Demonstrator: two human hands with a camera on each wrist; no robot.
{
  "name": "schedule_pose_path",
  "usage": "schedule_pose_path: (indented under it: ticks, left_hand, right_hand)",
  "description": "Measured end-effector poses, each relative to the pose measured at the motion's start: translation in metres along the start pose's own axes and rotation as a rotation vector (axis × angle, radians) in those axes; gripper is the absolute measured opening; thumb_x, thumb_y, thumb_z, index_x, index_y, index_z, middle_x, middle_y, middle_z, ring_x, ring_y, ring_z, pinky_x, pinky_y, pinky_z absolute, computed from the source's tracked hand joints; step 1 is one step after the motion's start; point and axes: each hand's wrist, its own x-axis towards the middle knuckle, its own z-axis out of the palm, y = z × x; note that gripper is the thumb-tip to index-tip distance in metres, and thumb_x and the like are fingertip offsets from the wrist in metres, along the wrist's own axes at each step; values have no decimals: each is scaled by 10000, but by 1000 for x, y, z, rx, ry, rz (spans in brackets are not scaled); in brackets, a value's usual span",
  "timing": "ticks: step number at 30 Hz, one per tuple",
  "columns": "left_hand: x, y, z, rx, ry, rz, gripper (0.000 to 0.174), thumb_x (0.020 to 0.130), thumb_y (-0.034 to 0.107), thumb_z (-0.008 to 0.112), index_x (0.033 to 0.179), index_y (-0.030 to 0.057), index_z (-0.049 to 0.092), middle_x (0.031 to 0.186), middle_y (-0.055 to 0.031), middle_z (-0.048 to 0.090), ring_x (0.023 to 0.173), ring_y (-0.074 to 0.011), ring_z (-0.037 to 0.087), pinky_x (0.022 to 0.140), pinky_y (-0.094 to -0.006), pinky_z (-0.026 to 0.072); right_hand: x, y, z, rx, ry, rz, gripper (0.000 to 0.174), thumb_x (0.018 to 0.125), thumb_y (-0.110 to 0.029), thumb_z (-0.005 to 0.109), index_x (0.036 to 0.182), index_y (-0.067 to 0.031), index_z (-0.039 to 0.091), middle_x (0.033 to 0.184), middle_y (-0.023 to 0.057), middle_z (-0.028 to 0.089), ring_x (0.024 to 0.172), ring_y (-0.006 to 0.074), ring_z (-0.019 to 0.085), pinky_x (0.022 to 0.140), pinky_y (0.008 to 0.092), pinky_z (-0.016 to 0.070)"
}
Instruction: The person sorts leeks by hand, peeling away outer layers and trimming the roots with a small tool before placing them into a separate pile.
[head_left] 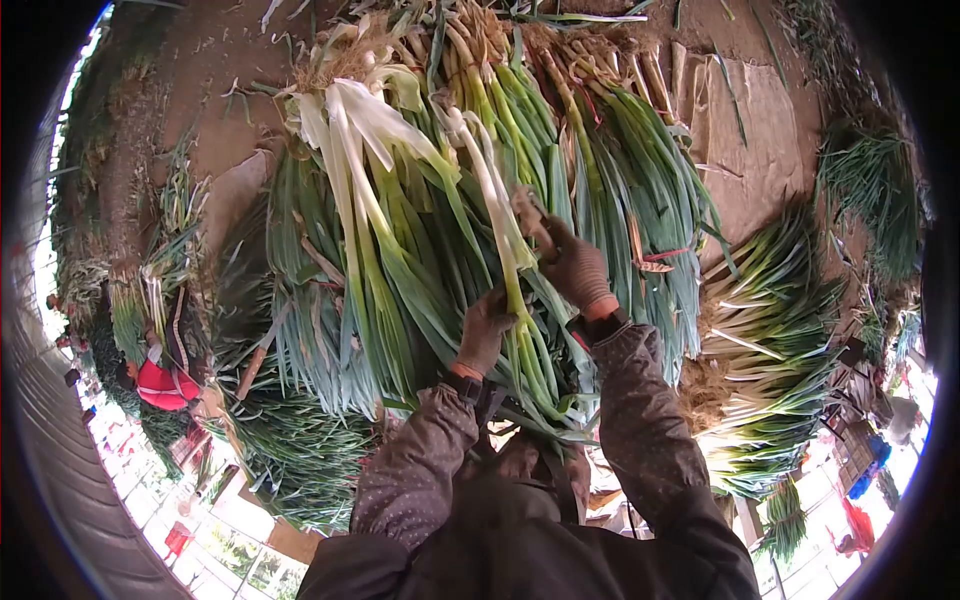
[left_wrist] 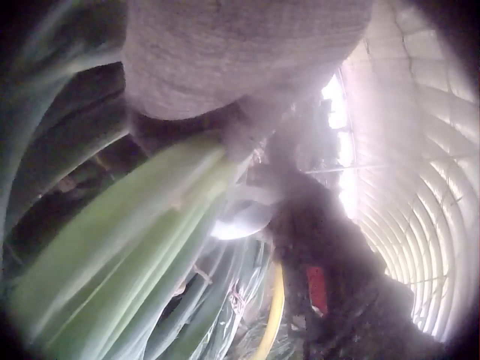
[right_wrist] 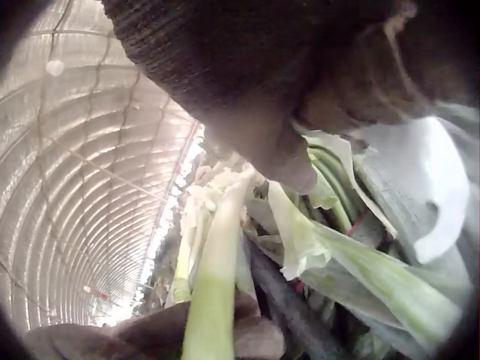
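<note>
My gloved left hand (head_left: 484,330) grips a long green onion (head_left: 490,190) around its green part, below the white shank. Its white end points away from me, and its leaves hang toward my lap. In the right wrist view, the onion's shank (right_wrist: 219,262) rises past the fingers (right_wrist: 142,334) of the left hand. My gloved right hand (head_left: 575,268) is just right of the onion, its fingers curled. In the right wrist view its fingertips (right_wrist: 296,172) pinch a pale, torn outer leaf (right_wrist: 300,240) beside the shank. Green leaves (left_wrist: 142,247) fan out below the left hand in the left wrist view.
Under and around the hands lies a big heap of green onions (head_left: 410,260), roots facing away. Tied bundles (head_left: 640,170) stand to the right, with a stack of onions (head_left: 770,350) further right. A red item (head_left: 167,386) lies at left. Flattened brown sheeting (head_left: 745,150) covers some ground.
</note>
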Motion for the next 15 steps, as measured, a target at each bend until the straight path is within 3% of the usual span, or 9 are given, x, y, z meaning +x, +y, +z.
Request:
schedule_pose_path:
  ticks: [1,4,5,8,9,11,12,14,15]
  left_hand:
    - [-2,-1,1,13,4,-7,593,803,-81,614,1392,-53,549,1157,-123,713,1081,-235,690,1007,-340,521]
    - [-10,-2,11,42,-19,15,558,818,-53,615,1373,-56,558,1157,-114,712,1096,-237,688,1000,-340,519]
    - [-14,-3,15,49,-31,25,546,824,-43,615,1367,-56,562,1157,-108,712,1101,-234,687,994,-339,518]
    - [-22,-11,20,257,-141,-18,492,849,-1,620,1339,-37,588,1141,-111,716,1096,-225,691,967,-338,518]
    - [-25,-7,26,556,-192,93,450,868,42,637,1314,-14,611,1132,-127,719,1069,-203,689,945,-332,515]
    - [-28,5,30,570,-225,17,432,881,72,648,1304,-9,619,1140,-148,717,1066,-199,684,938,-335,514]
    - [-27,11,27,580,-236,-21,423,888,87,653,1299,-7,623,1143,-159,717,1065,-196,681,935,-337,513]
    - [3,7,4,850,-83,458,349,967,150,633,1273,-18,625,1088,-125,711,1013,-153,654,883,-318,512]
    - [12,32,18,669,-32,342,298,986,173,626,1211,-22,637,1042,-96,700,955,-135,632,830,-308,504]
  right_hand:
    - [3,4,0,-25,45,49,630,824,-284,736,1403,-136,537,919,233,709,855,448,685,739,536,542]
    - [-3,5,-7,-314,445,-119,654,840,-363,755,1400,-120,520,936,233,700,855,441,681,740,521,541]
    - [-4,2,-9,-255,511,-164,544,894,-381,725,1324,-87,566,936,214,693,871,440,664,771,488,537]
    - [-18,-12,-1,189,248,-104,393,978,-348,646,1236,-57,597,884,185,692,840,442,649,763,446,534]
    - [-11,3,15,340,73,-109,303,1014,-304,604,1131,-26,625,856,134,696,781,355,667,708,416,521]
    - [-14,-11,16,964,-50,296,299,1019,-289,602,1024,9,628,813,82,662,689,203,609,635,369,488]
    - [-18,-29,-3,986,-43,386,308,1015,-288,610,1002,19,630,801,62,653,678,165,577,621,347,476]
    - [-22,-28,2,877,-27,300,298,1023,-277,599,1019,18,631,776,93,643,659,159,560,610,332,471]
    - [-27,-27,3,822,-16,262,293,1027,-272,593,1028,18,631,764,108,638,650,156,552,605,324,469]
